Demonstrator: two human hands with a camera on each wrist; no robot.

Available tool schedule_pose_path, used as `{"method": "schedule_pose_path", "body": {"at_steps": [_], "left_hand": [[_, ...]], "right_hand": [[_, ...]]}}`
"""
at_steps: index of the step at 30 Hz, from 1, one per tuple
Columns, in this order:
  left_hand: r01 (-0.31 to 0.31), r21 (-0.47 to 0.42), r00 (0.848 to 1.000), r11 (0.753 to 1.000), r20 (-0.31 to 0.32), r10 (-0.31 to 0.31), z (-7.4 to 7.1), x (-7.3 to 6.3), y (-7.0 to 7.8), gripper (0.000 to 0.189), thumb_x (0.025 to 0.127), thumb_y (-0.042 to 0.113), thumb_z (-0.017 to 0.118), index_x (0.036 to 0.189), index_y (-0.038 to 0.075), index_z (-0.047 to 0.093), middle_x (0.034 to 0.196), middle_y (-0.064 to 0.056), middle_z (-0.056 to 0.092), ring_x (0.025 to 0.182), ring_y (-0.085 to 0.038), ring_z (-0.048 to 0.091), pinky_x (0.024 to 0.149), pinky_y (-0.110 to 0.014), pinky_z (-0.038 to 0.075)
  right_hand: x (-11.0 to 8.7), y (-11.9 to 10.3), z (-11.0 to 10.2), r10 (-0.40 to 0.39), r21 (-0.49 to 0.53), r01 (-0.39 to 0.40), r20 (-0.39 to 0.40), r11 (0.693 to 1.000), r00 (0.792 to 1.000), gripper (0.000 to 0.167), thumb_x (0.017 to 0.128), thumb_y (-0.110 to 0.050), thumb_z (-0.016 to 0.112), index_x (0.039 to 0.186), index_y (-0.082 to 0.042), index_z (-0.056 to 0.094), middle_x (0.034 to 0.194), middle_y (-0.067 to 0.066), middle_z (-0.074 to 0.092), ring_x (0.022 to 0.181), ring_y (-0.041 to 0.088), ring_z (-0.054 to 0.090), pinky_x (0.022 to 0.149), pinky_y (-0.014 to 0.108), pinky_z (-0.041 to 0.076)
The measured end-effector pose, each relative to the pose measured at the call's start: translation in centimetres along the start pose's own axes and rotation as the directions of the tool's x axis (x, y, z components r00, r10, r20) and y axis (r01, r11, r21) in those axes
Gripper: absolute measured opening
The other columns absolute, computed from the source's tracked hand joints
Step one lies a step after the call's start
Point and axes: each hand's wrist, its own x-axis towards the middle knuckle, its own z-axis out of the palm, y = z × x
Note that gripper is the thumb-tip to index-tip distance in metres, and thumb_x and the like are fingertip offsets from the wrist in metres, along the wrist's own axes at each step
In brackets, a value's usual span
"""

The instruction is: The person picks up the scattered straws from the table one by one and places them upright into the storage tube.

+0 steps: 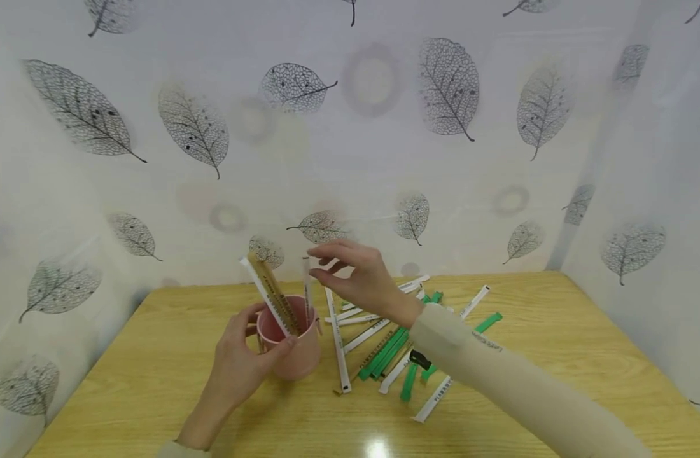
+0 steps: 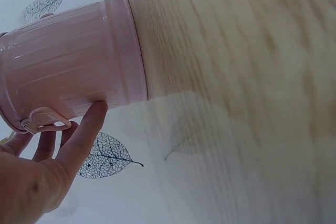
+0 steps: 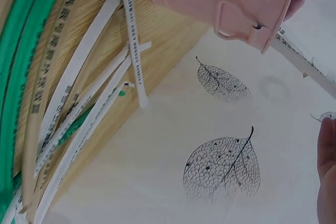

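My left hand [image 1: 241, 356] holds a small pink metal bucket [image 1: 297, 359] from its left side, the thumb near the front rim. In the left wrist view, a finger touches the ribbed wall of the bucket [image 2: 68, 61] near its wire handle. Several long thin printed packets, white and tan [image 1: 275, 289], lean to the left inside. One white packet [image 1: 307, 292] stands at the bucket's right side. Beside its top is my right hand [image 1: 356, 270], thumb and fingers parted, with nothing visibly gripped. In the right wrist view only part of this hand [image 3: 328, 174] shows.
Right of the bucket lies a loose, crossing pile of white, tan and green packets [image 1: 392, 346], partly under the right forearm. The wooden table [image 1: 172, 356] meets a pale leaf-printed backdrop [image 1: 350, 159] behind and at both sides.
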Motion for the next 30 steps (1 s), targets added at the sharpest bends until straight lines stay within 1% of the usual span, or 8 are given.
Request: {"method": "schedule_pose_path", "body": {"at_steps": [7,12,15,18,20,23,28,30], "left_hand": [[0.006,0.002,1.000,1.000,0.011,-0.006,0.1,-0.1,-0.2,0.079,0.083,0.045,0.084,0.146,0.012,0.048,0.138,-0.016,0.055,0.118,-0.037,0.061,0.096,-0.057,0.055],[-0.003,-0.002,1.000,1.000,0.001,0.003,0.2,-0.1,-0.3,0.079,0.083,0.044,0.084,0.145,0.011,0.049,0.136,-0.016,0.056,0.117,-0.037,0.062,0.095,-0.057,0.056],[-0.006,-0.009,1.000,1.000,0.000,0.006,0.1,0.0,-0.3,0.078,0.083,0.043,0.084,0.145,0.012,0.049,0.136,-0.016,0.056,0.116,-0.037,0.062,0.094,-0.057,0.056],[-0.012,-0.014,1.000,1.000,-0.002,0.012,0.0,0.0,-0.2,0.077,0.083,0.043,0.084,0.144,0.012,0.050,0.135,-0.016,0.057,0.116,-0.037,0.062,0.094,-0.057,0.056],[-0.018,-0.014,1.000,1.000,-0.005,0.018,0.0,0.0,-0.3,0.077,0.083,0.043,0.085,0.144,0.011,0.050,0.136,-0.017,0.056,0.116,-0.037,0.062,0.094,-0.057,0.056],[-0.016,-0.010,1.000,1.000,-0.001,0.016,0.0,0.0,-0.4,0.078,0.082,0.043,0.085,0.144,0.012,0.050,0.137,-0.016,0.056,0.116,-0.036,0.062,0.094,-0.057,0.056],[-0.014,-0.015,1.000,1.000,0.000,0.014,0.0,-0.1,-0.3,0.077,0.083,0.043,0.085,0.144,0.012,0.050,0.136,-0.016,0.056,0.116,-0.037,0.062,0.094,-0.056,0.056],[-0.022,-0.017,1.000,1.000,-0.004,0.022,0.0,-0.1,-0.2,0.076,0.083,0.042,0.085,0.144,0.011,0.050,0.135,-0.017,0.057,0.116,-0.037,0.063,0.093,-0.057,0.056]], "right_hand": [[-2.7,0.2,-2.6,0.025,-0.071,-0.022,0.042,0.997,0.999,0.025,0.086,0.007,0.076,0.108,-0.002,0.074,0.102,0.012,0.074,0.087,0.020,0.073,0.074,0.021,0.061],[-5.8,0.4,-5.3,0.065,-0.155,-0.029,0.232,0.988,0.971,0.018,0.086,0.005,0.076,0.099,-0.007,0.075,0.096,0.005,0.075,0.081,0.012,0.072,0.070,0.015,0.059],[-7.8,0.3,-7.2,0.140,-0.196,-0.064,0.402,0.978,0.905,0.018,0.087,0.003,0.075,0.099,-0.010,0.076,0.094,0.003,0.074,0.079,0.008,0.070,0.069,0.014,0.057],[-9.7,-0.2,-8.6,0.238,-0.220,-0.138,0.535,0.966,0.811,0.015,0.091,0.000,0.073,0.101,-0.011,0.076,0.093,0.002,0.073,0.080,0.003,0.068,0.069,0.016,0.057],[-10.7,-0.6,-9.4,0.284,-0.218,-0.189,0.594,0.957,0.753,0.015,0.092,-0.001,0.072,0.102,-0.010,0.076,0.093,0.001,0.074,0.080,0.001,0.066,0.069,0.017,0.057],[-12.2,-1.6,-10.1,0.319,-0.195,-0.254,0.651,0.947,0.689,0.016,0.091,0.000,0.072,0.102,-0.010,0.076,0.093,-0.001,0.074,0.082,-0.002,0.064,0.069,0.018,0.058],[-14.2,-3.1,-10.4,0.316,-0.185,-0.268,0.723,0.945,0.615,0.020,0.088,-0.001,0.075,0.102,-0.015,0.075,0.097,-0.006,0.074,0.087,-0.003,0.062,0.071,0.018,0.056],[-14.9,-3.6,-10.3,0.305,-0.190,-0.249,0.740,0.950,0.599,0.021,0.088,-0.002,0.076,0.103,-0.017,0.075,0.100,-0.009,0.073,0.090,-0.003,0.063,0.074,0.018,0.056]]}}
